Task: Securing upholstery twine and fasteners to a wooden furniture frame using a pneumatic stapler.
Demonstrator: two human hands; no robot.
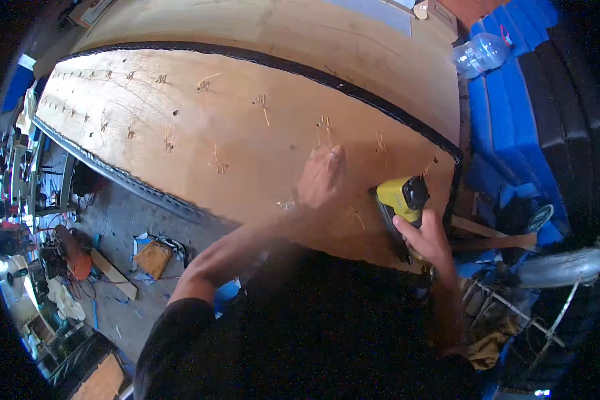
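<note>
A long plywood panel (pixel 247 147) with dark padded edging lies in front of me. Tan twine ends poke out of it in rows, several bunched under zigzag clusters of staples. Over the panel's middle right, my left hand (pixel 323 177) is closed, its fingertips pinching a strand of twine (pixel 329 133) just below one staple cluster (pixel 324 121). My right hand (pixel 430 237) grips a yellow and black staple gun (pixel 401 197) near the right end of the panel. Another loose twine end (pixel 381 141) rises between the two hands.
Behind the panel stands another large wooden sheet (pixel 380 60). Blue wrapped stacks (pixel 513 113) fill the right, with a clear plastic jug (pixel 480 55) on top. A metal frame (pixel 520 310) is at lower right. Scraps and a wood strip (pixel 113 275) lie on the left floor.
</note>
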